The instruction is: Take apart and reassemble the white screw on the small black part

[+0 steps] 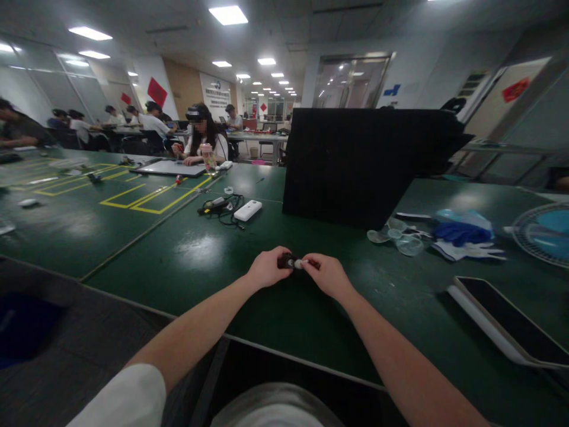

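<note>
Above the green table (267,314), my left hand (269,268) is closed around a small dark object (285,260) that has a pale round spot on its right end. My right hand (328,274) pinches a small whitish piece (299,264) between thumb and fingertips. The two small things meet or nearly meet between my hands; whether they are joined I cannot tell. Their exact kind is too small to make out, and my fingers hide part of both.
A large black panel (342,166) stands ahead. Left of it lie a white power bank (248,210) and black cables (217,204). At right are clear plastic cups (408,244), blue-and-white gloves (464,236), a fan (544,234) and a phone-like device (507,317). A person sits across.
</note>
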`<state>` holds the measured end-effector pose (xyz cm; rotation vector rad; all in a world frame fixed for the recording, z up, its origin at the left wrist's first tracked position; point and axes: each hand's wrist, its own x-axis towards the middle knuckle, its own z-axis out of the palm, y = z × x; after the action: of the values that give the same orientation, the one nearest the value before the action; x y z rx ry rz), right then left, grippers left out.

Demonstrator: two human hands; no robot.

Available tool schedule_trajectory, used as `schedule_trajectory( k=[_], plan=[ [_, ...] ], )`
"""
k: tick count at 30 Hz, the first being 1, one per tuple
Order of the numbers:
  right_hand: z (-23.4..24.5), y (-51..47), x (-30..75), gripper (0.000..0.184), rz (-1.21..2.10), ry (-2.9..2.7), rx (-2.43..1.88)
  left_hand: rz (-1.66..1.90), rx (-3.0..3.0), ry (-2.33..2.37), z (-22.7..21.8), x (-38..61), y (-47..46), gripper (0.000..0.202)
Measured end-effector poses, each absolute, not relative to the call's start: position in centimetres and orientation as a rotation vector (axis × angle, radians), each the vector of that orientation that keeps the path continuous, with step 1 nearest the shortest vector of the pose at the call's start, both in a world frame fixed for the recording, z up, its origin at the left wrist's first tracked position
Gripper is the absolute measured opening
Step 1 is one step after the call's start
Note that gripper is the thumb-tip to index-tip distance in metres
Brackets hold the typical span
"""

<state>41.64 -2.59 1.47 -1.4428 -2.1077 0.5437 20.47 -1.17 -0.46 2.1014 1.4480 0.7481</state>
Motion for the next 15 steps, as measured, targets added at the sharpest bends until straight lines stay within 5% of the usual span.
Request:
schedule_trajectory(
  k=[15],
  plan=[
    [1.95,-3.01,41.54,0.022,0.673,-2.031,-1.492,0.767,2.075,1.417,-0.45,20.39,-1.17,0.046]
  ],
)
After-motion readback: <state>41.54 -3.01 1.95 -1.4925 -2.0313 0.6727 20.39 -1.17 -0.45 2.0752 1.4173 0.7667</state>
